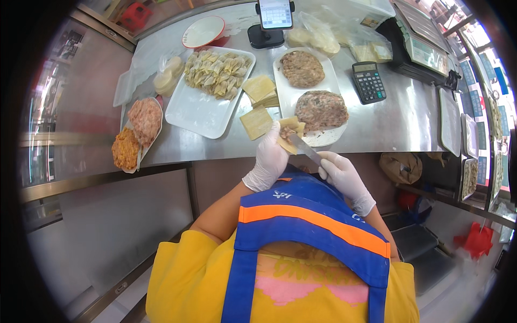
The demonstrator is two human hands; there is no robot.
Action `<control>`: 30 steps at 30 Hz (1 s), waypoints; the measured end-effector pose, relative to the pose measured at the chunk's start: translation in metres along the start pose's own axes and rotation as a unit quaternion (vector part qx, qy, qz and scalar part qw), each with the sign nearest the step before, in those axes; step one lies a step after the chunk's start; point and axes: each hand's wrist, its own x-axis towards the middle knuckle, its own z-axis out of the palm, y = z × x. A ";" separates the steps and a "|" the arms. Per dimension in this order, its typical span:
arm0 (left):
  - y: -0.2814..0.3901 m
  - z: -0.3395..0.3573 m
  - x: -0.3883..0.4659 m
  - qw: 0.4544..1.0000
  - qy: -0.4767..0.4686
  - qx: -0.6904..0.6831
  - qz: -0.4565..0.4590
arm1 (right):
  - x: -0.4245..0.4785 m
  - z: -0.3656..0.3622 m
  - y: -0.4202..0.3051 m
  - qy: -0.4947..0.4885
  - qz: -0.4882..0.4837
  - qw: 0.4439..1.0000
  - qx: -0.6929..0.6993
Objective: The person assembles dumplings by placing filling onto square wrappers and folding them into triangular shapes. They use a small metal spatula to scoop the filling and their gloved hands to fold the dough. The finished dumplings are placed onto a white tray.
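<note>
In a white glove, my left hand (271, 159) holds a square dough wrapper (289, 150) with a bit of minced filling (285, 133) on it. My gloved right hand (343, 173) grips a flat metal spatula (307, 150), whose tip touches the filling. Just beyond, a white tray (284, 95) carries two mounds of minced filling, a browner one (302, 68) behind and a speckled one (322, 112) in front. Left of it lie a stack of square wrappers (260, 89) and a wrapper (256, 122) nearer me. Folded wontons (218, 72) fill the back of another white tray (198, 115).
At the left edge, a dish holds pink mince (145, 119) and an orange filling (125, 149). Bagged round wrappers (169, 76), a red-rimmed bowl (204, 32), and a phone on a stand (265, 36) stand farther back. A calculator (369, 82) and a weighing scale (424, 52) are at right.
</note>
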 end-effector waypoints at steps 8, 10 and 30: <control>0.021 0.011 0.001 0.920 -0.017 -0.366 -0.137 | 0.012 -0.017 0.018 0.000 -0.029 0.999 -0.039; 0.032 0.013 0.003 0.936 0.027 -0.336 -0.099 | 0.006 -0.026 0.016 -0.002 -0.026 0.999 -0.040; 0.041 0.029 0.010 0.962 -0.122 0.232 0.071 | -0.016 0.019 -0.028 0.050 -0.026 0.998 0.025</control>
